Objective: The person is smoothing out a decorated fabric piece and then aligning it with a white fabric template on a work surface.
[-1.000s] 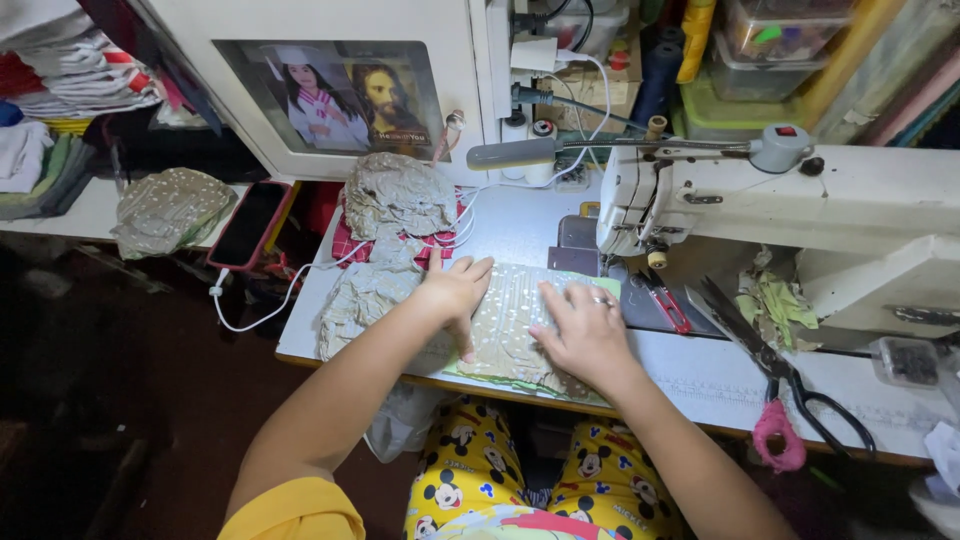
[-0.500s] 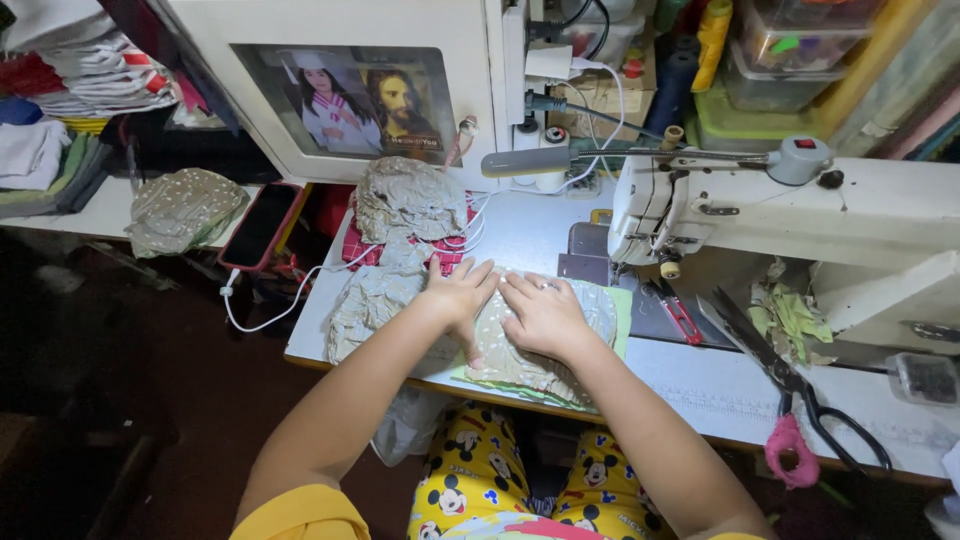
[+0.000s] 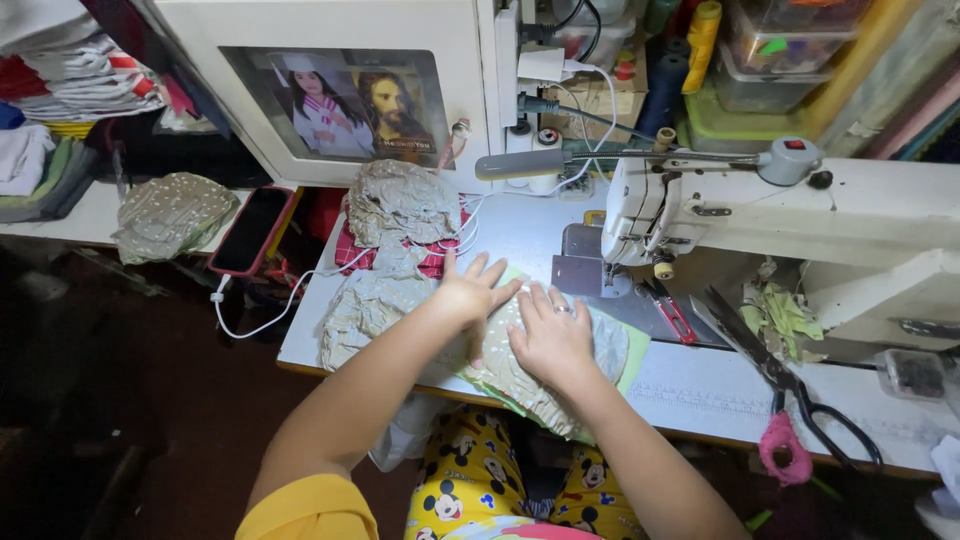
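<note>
Both hands lay flat, fingers spread wide, on the dotted fabric piece (image 3: 520, 375) just left of the sewing machine (image 3: 780, 215): left hand (image 3: 468, 295) touching right hand (image 3: 553, 338). Behind the machine, clear plastic boxes (image 3: 775, 55) held blurred contents.

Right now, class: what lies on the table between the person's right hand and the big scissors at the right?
In the head view, between the right hand and the scissors lie a small red-handled tool and a bare stretch of the white table.

Both arms reach forward, left hand (image 3: 468, 297) and right hand (image 3: 552, 338) flat, fingers spread, side by side.
</note>
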